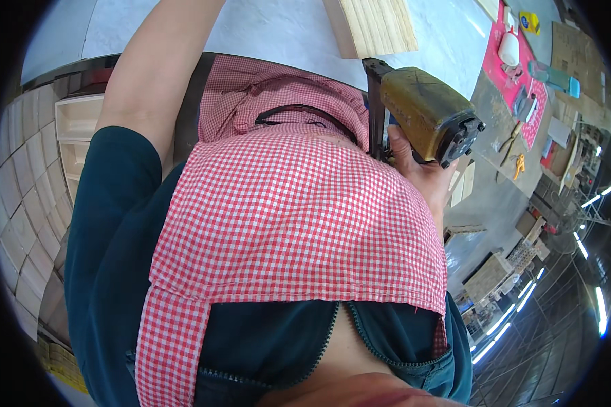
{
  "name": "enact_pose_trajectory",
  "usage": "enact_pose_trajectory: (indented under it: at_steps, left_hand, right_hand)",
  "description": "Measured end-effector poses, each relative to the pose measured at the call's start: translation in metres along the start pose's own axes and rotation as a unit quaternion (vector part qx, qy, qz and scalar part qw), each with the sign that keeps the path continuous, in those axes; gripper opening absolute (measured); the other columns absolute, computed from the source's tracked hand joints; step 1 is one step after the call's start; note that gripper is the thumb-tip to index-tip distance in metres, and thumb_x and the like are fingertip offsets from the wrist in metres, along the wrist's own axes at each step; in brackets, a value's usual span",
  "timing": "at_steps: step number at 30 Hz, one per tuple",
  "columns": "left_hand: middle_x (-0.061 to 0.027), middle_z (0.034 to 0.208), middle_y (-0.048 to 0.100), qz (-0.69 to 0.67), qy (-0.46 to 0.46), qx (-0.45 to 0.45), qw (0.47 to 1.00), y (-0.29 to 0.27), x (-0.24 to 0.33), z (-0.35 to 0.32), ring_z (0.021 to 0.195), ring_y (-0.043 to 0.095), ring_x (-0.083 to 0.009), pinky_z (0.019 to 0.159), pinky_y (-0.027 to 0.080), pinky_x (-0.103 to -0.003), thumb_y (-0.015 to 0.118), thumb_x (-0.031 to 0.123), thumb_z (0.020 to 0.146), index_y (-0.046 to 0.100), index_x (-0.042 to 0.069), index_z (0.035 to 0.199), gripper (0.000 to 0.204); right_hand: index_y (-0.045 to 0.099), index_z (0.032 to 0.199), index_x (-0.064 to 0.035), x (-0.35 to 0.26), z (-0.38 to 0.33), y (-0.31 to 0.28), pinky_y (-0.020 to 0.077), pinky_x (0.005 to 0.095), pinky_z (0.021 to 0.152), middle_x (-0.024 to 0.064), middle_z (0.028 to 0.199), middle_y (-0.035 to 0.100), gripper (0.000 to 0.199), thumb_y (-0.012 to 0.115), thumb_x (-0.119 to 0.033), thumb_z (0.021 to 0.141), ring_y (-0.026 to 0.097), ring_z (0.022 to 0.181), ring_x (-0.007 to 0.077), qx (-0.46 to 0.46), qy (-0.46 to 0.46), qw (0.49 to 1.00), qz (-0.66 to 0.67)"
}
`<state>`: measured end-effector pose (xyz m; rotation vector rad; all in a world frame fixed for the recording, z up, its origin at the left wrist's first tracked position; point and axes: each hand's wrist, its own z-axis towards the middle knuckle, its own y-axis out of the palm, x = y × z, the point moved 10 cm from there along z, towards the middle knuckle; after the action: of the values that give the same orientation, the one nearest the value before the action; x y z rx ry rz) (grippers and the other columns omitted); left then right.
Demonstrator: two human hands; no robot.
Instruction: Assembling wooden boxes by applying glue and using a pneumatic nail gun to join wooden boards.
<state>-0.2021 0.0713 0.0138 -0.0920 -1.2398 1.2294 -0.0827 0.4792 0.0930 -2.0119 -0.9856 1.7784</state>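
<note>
One right hand (414, 166) shows, its fingers wrapped tight round the grip of a single pneumatic nail gun (424, 112). The gun has a boxy, worn, yellow-brown metal body with a black ribbed cap at its rear end and a dark, narrow magazine running down in front of the palm. It is held up just off the near edge of the pale worktop (278, 30), close against the person's chest.

The left hand is out of view: only one bare left forearm (153, 68) rises toward the top edge of the picture and passes out of it, so how that hand stands cannot be told.

One red-and-white checked apron (285, 217) of thin woven cloth fills the middle, worn over a dark teal zipped jacket (108, 258).

On the worktop, at its far edge, lies one light wooden board (377, 26) with straight grain. Toward the right corner lies one red mat (516, 74), carrying several small items too small to count surely, among them a white rounded bottle (508, 49) and a yellow box (529, 22).

At the left stand stacked pale wooden trays (75, 125) with square compartments.
</note>
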Motion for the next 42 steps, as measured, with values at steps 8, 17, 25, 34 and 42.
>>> enact_pose_trajectory:
  at_steps: [8, 17, 25, 34, 42]
  left_hand:
    - [-0.0264, 0.113, 0.063, 0.099, -0.035, 0.009, 0.994, -0.004, 0.02, -0.014, 0.098, 0.062, -0.0453, 0.087, 0.05, -0.052, 0.045, 0.027, 0.096, 0.066, -0.002, 0.105, 0.037]
    - [-0.0267, 0.117, 0.062, 0.138, -0.058, 0.007, 0.989, -0.019, 0.018, -0.025, 0.102, 0.061, -0.046, 0.089, 0.05, -0.055, 0.039, 0.026, 0.099, 0.064, -0.002, 0.108, 0.038]
    - [-0.0266, 0.116, 0.062, 0.143, -0.047, 0.009, 0.989, -0.019, 0.011, -0.025, 0.102, 0.062, -0.0462, 0.089, 0.051, -0.055, 0.039, 0.025, 0.098, 0.064, -0.003, 0.109, 0.038]
    - [-0.0267, 0.114, 0.062, 0.14, -0.034, 0.024, 0.989, -0.022, 0.011, -0.029, 0.1, 0.062, -0.0465, 0.088, 0.051, -0.054, 0.039, 0.024, 0.098, 0.064, -0.002, 0.108, 0.037]
    - [-0.027, 0.126, 0.059, 0.155, -0.049, -0.048, 0.986, -0.019, -0.013, -0.019, 0.112, 0.059, -0.0458, 0.097, 0.049, -0.052, 0.047, 0.03, 0.097, 0.06, -0.003, 0.121, 0.043]
  right_hand:
    - [0.065, 0.113, 0.0026, -0.001, 0.006, -0.006, 0.0589, 0.0325, 0.079, 0.0162, 0.104, 0.073, 0.038, 0.083, -0.011, 0.083, 0.072, 0.09, 0.027, -0.014, 0.035, 0.998, 0.045]
    - [0.069, 0.109, 0.0008, -0.028, 0.036, -0.029, 0.0535, 0.0264, 0.064, 0.0105, 0.094, 0.074, 0.032, 0.082, -0.011, 0.084, 0.068, 0.075, 0.017, -0.08, -0.005, 0.994, -0.073]
    - [0.068, 0.102, 0.0004, -0.047, 0.046, -0.011, 0.0408, 0.0221, 0.043, 0.0038, 0.07, 0.065, 0.028, 0.081, -0.02, 0.088, 0.052, 0.048, 0.0097, -0.14, -0.068, 0.985, -0.08]
    - [0.069, 0.099, 0.001, -0.031, 0.042, -0.011, 0.0365, 0.0222, 0.039, 0.0019, 0.065, 0.063, 0.024, 0.08, -0.016, 0.087, 0.048, 0.043, 0.0088, -0.136, 0.035, 0.988, -0.066]
    - [0.068, 0.1, 0.0015, -0.026, 0.039, -0.007, 0.0366, 0.0215, 0.038, 0.002, 0.064, 0.061, 0.023, 0.08, -0.014, 0.087, 0.048, 0.042, 0.0087, -0.13, 0.032, 0.989, -0.055]
